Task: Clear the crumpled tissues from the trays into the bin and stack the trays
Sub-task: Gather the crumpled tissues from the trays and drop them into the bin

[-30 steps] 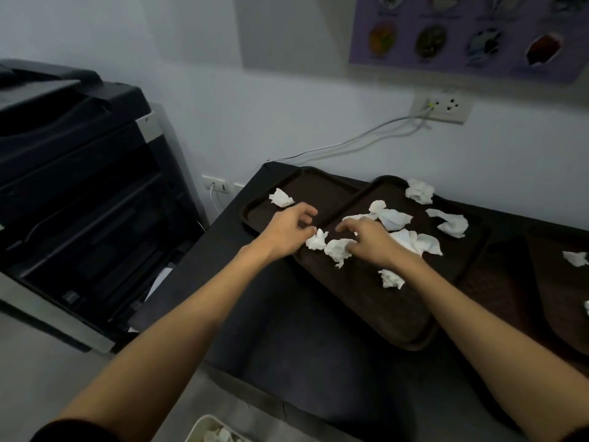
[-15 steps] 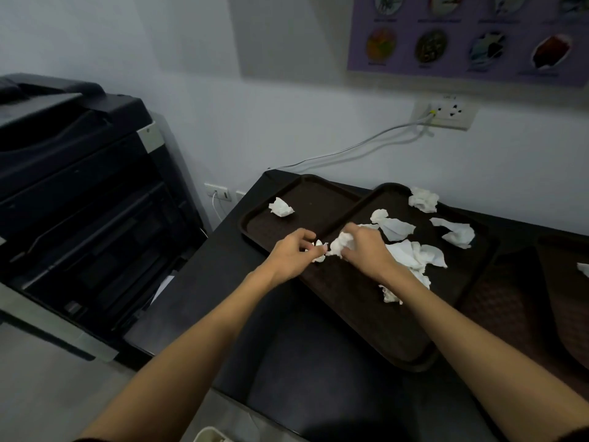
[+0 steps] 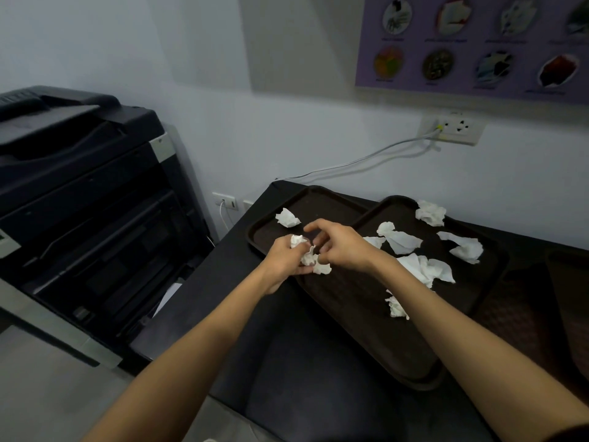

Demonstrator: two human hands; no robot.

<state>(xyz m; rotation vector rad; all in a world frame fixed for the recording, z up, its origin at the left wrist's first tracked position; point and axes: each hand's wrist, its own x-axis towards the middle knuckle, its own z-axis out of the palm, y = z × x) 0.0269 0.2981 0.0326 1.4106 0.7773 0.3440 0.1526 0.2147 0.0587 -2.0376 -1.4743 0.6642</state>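
Note:
Two dark brown trays lie side by side on the black table (image 3: 318, 362): the left tray (image 3: 322, 199) holds one crumpled tissue (image 3: 287, 217), and the middle tray (image 3: 360, 314) holds several tissues (image 3: 400, 240). My left hand (image 3: 282, 261) grips a wad of crumpled tissues (image 3: 310, 260) over the seam between the trays. My right hand (image 3: 339, 247) hovers against that wad, its fingers loosely spread, the index finger raised. A third tray (image 3: 570, 298) shows at the right edge. No bin can be made out.
A large black printer (image 3: 79, 202) stands left of the table, close to its corner. On the wall behind are a socket (image 3: 455, 129) with a cable running down and a purple poster (image 3: 471, 43). The table's front edge runs below my forearms.
My right hand lifted a tissue off the middle tray and brought it to my left hand, which now grips it with the tissue it held before. The view has tilted up a little.

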